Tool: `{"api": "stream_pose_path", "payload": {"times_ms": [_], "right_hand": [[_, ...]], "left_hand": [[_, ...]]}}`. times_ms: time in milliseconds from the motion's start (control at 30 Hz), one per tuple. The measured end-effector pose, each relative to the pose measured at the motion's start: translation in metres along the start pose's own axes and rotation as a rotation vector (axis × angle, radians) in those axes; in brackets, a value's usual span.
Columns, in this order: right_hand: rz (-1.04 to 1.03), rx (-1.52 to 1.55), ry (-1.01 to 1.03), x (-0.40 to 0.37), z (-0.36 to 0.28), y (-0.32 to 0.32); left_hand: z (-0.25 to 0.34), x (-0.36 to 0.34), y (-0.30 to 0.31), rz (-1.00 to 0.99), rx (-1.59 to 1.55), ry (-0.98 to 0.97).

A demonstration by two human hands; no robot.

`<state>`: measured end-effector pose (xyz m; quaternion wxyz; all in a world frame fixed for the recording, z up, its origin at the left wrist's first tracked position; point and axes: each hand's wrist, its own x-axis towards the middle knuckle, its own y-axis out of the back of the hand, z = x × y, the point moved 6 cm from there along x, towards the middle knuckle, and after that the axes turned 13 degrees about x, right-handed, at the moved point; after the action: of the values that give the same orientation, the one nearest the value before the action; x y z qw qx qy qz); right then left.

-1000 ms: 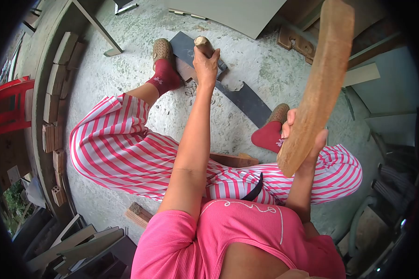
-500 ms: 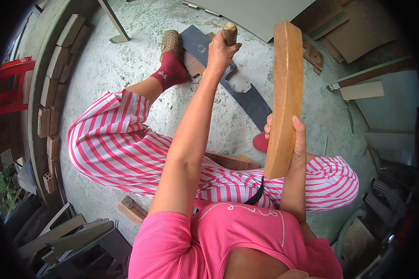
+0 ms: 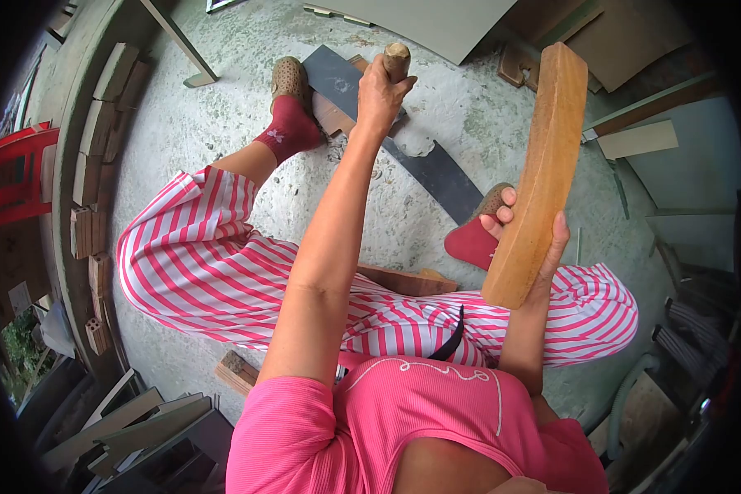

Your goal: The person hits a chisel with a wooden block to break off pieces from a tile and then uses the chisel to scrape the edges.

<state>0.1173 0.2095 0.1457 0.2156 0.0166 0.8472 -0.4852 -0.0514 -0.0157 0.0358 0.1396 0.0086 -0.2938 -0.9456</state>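
My left hand (image 3: 380, 97) is wrapped round a short, thick wooden handle (image 3: 397, 58), whose pale round end sticks up past the fingers. What lies under this hand is mostly hidden. Below it on the floor, a long dark board (image 3: 440, 177) runs diagonally, with a ragged notch in its edge. My right hand (image 3: 547, 255) grips the lower part of a long, slightly curved wooden block (image 3: 543, 165), with the fingers on its left side and the thumb on its right. The block is raised over my right leg, its top leaning right.
A reddish wooden piece (image 3: 403, 281) lies between my legs. My left foot (image 3: 292, 107) is beside the dark board, my right foot (image 3: 473, 243) near its lower end. Bricks (image 3: 99, 128) line the left wall, with a red object (image 3: 20, 177) beyond. Panels (image 3: 675, 165) stand at right.
The wooden block in my right hand has swung to the right at its top and now tilts more. My left hand with the handle appears slightly farther left, as the whole view has shifted a little.
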Motion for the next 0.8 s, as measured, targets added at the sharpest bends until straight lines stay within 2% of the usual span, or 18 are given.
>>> {"api": "stream_pose_path", "payload": {"times_ms": [267, 367, 533, 800], "right_hand": [[-0.055, 0.039, -0.055, 0.002, 0.006, 0.016], [-0.12, 0.083, -0.145, 0.002, 0.009, 0.009], [-0.164, -0.317, 0.002, 0.006, -0.002, -0.01], [-0.072, -0.449, 0.017, 0.01, -0.002, -0.02]], "left_hand": [[-0.004, 0.002, -0.006, -0.002, -0.009, 0.011], [-0.003, 0.003, -0.005, -0.022, 0.009, 0.019], [-0.004, 0.004, -0.004, -0.036, 0.005, 0.006], [-0.009, 0.005, -0.001, -0.004, 0.027, -0.004]]}}
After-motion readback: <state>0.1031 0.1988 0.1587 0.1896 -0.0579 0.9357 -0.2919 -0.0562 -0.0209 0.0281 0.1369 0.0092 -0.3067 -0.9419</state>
